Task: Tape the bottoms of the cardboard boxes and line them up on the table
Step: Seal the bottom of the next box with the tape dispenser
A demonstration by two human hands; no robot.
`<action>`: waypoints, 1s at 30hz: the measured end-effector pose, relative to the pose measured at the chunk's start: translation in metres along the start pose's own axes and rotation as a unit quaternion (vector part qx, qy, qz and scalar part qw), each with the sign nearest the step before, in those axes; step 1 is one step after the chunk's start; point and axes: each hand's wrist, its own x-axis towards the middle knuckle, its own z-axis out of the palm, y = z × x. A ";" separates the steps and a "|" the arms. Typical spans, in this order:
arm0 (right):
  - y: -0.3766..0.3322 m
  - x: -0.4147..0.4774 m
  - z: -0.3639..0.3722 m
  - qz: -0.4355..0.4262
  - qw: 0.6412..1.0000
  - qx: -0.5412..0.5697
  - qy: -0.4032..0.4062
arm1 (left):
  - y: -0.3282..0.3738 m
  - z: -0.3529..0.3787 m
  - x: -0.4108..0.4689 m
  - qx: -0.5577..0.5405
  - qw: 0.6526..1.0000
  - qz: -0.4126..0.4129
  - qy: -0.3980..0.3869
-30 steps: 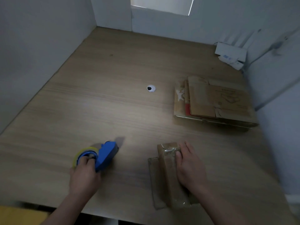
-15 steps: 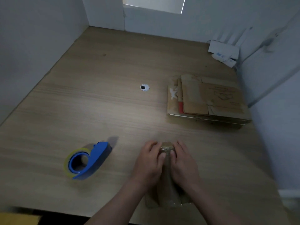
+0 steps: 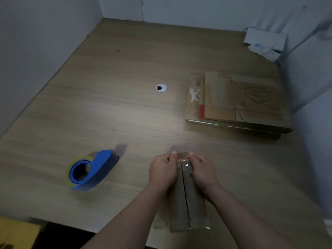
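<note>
Left hand (image 3: 162, 169) and right hand (image 3: 203, 170) pinch the box's (image 3: 186, 203) far end, apparently pressing tape flat; next, probably stand it in line.

tape dispenser (image 3: 91, 169) left, flattened boxes (image 3: 237, 103) right

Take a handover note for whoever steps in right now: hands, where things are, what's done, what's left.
Left hand and right hand both grip the far end of the small cardboard box at the near edge of the table.
Blue tape dispenser lies free, left of the box.
Stack of flattened boxes sits far right.
Done: tape appears to cover this box's seam.
Left: line it up, then build and tape the stack.
</note>
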 end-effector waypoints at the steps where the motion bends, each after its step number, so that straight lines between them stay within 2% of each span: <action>1: -0.001 0.000 0.000 0.001 1.000 0.004 0.004 | 0.001 0.002 0.001 -0.007 1.000 -0.022 0.004; 6: -0.003 0.004 -0.003 0.051 0.998 0.021 -0.024 | 0.000 0.004 0.005 -0.086 0.986 -0.142 -0.010; 10: -0.002 0.007 -0.005 0.136 0.989 0.001 -0.063 | 0.007 -0.001 0.005 -0.155 0.950 -0.266 -0.060; 11: -0.002 0.008 -0.006 0.161 0.985 0.003 -0.063 | 0.007 -0.003 0.002 -0.141 0.953 -0.262 -0.061; 13: -0.001 0.003 -0.012 0.182 0.980 0.059 -0.051 | 0.002 -0.009 -0.011 -0.067 0.985 -0.154 -0.040; 15: 0.004 -0.008 -0.018 0.117 0.990 0.072 -0.037 | -0.005 -0.013 -0.036 -0.037 0.998 -0.029 -0.029; 17: 0.014 -0.026 -0.022 0.035 0.998 -0.009 -0.044 | -0.016 -0.010 -0.059 -0.035 0.997 0.042 -0.055; 19: 0.023 -0.042 -0.021 -0.002 0.996 -0.070 -0.049 | -0.031 -0.004 -0.073 -0.020 0.996 0.055 -0.072; 22: 0.021 -0.047 -0.017 -0.001 0.998 -0.052 -0.035 | -0.040 -0.004 -0.069 -0.024 0.996 0.026 -0.081; 28: 0.019 -0.062 -0.021 0.169 0.985 0.011 0.018 | -0.028 -0.021 -0.094 -0.043 0.996 -0.025 -0.080; 30: 0.031 -0.080 -0.030 0.179 0.983 0.029 0.036 | -0.037 -0.029 -0.115 -0.049 0.994 0.014 -0.098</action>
